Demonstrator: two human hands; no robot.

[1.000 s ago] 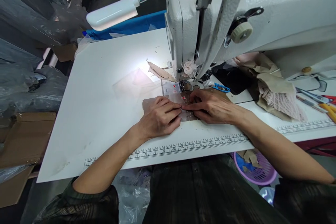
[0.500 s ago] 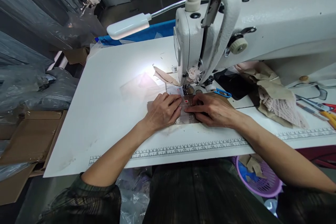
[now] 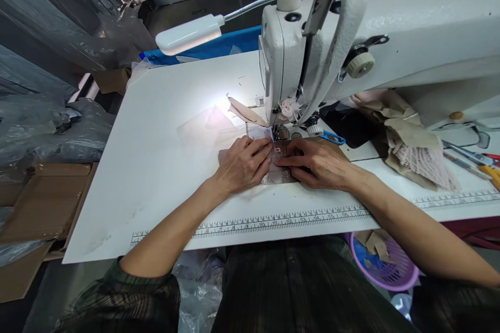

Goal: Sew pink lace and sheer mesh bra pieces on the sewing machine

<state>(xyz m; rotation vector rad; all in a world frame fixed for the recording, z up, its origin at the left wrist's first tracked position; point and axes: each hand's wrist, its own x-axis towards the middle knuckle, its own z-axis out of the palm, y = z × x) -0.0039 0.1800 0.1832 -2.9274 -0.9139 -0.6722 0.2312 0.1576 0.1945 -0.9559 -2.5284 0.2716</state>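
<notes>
A small brown sheer fabric piece [image 3: 278, 176] lies flat on the white table [image 3: 164, 166], just in front of the needle of a white sewing machine [image 3: 351, 47]. My left hand [image 3: 242, 165] presses on its left part, fingers pointing towards the needle. Pressed on its right part is my right hand [image 3: 316, 164], whose fingertips meet the left hand's near a small red mark on the fabric. Both hands lie flat and pin the piece down.
A lamp on a flexible neck [image 3: 189, 40] lights the table. Blue-handled snips [image 3: 330, 138] lie right of the needle. Beige and pink fabric scraps [image 3: 414, 145] and scissors [image 3: 472, 158] sit at the right. A printed ruler [image 3: 273, 218] runs along the front edge. A purple basket [image 3: 385, 263] stands below.
Both hands have slid the fabric piece a little further towards the needle. The view has shifted upwards and to the left.
</notes>
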